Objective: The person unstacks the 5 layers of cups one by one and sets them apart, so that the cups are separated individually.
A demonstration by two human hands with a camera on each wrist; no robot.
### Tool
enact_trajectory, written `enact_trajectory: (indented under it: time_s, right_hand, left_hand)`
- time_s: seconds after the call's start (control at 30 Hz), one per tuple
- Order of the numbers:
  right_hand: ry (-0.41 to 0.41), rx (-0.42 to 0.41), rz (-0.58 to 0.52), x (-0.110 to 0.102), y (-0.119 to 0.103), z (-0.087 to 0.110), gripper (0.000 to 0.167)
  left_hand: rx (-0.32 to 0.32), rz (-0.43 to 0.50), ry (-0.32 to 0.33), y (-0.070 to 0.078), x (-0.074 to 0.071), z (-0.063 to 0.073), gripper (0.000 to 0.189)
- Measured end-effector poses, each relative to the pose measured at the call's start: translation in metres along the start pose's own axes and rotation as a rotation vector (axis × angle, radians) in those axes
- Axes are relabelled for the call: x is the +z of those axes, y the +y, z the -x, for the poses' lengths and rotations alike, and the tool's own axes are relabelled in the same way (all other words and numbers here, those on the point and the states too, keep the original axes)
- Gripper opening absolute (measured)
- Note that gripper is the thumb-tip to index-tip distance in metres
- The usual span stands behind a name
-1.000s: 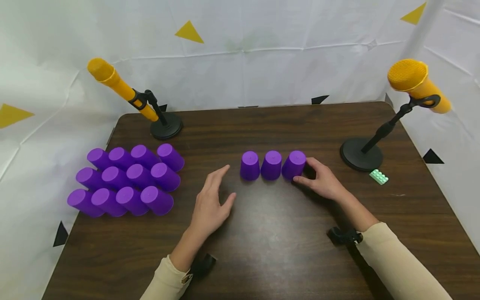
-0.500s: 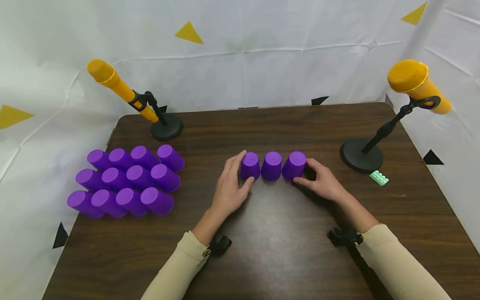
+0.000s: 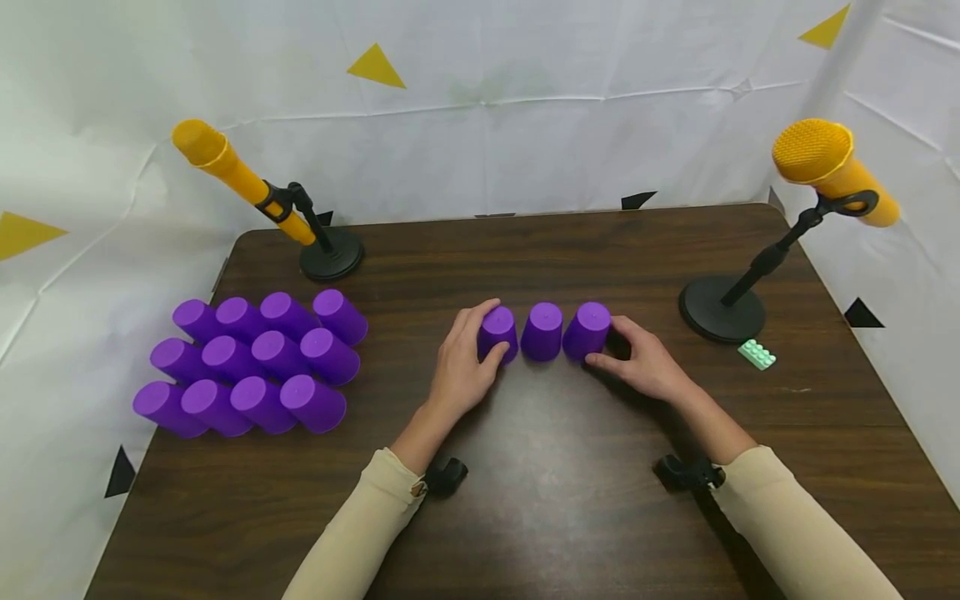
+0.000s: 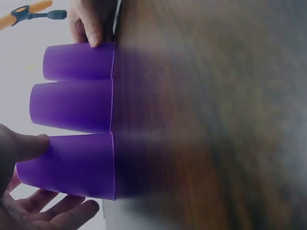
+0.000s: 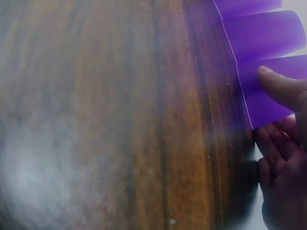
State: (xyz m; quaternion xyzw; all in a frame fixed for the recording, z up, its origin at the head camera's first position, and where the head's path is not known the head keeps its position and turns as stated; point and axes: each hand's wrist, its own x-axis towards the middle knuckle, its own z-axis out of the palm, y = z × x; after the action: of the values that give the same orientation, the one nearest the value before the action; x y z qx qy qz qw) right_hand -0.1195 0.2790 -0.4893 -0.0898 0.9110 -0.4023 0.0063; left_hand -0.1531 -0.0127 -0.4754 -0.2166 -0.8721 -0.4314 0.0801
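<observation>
Three purple cups stand upside down in a row on the brown table, their rims meeting in the left wrist view. My left hand (image 3: 463,367) holds the left cup (image 3: 495,333), thumb on its near side and fingers behind it. At the other end, my right hand (image 3: 648,362) has the right cup (image 3: 587,333) between thumb and fingers. Between them stands the middle cup (image 3: 542,333), touched by neither hand. In the left wrist view the thumb lies across the left cup (image 4: 76,165); the right wrist view has the right thumb pressed on the right cup (image 5: 264,100).
Several more upturned purple cups (image 3: 258,362) stand in three rows at the left. A yellow microphone on a black stand (image 3: 330,252) is at the back left, another stand (image 3: 722,308) at the right. Beside that one lies a mint-green toy brick (image 3: 757,354).
My left hand has moved right and forward from the bare table to the left cup and closed around it. The right hand stays on the right cup.
</observation>
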Motion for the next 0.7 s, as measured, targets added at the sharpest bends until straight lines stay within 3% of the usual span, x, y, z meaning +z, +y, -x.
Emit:
enact_trajectory:
  time_s: [0.17,0.47,0.7]
  right_hand:
    - [0.0,-0.007,-0.009,0.001,-0.001,0.0,0.055]
    - [0.005,0.0,-0.017,-0.001,0.0,0.001,0.053]
    - [0.001,0.003,-0.016,0.0,0.001,0.001,0.053]
  left_hand:
    - [-0.017,-0.004,0.032,-0.007,-0.019,0.011,0.058]
    - [-0.122,-0.135,0.226,-0.037,-0.074,0.041,0.061]
    - [-0.206,-0.176,0.29,-0.049,-0.089,0.048,0.06]
